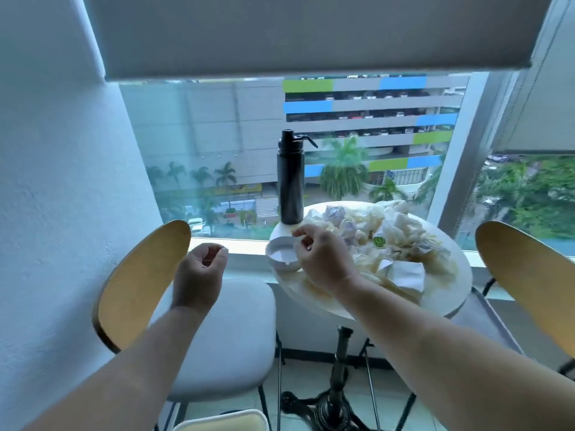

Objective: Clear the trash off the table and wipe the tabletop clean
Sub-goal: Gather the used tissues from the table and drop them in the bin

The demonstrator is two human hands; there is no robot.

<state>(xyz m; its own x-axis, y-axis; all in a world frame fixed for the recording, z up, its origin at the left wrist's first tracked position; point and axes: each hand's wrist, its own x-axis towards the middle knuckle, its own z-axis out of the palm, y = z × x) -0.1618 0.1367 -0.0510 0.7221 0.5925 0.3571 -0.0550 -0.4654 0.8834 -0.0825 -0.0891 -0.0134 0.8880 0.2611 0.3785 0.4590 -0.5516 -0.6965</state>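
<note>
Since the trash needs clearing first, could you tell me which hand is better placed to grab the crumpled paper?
The right hand: it is over the round table, right beside the crumpled paper. The left hand hovers off the table, above the white chair seat, farther from the pile.
</note>
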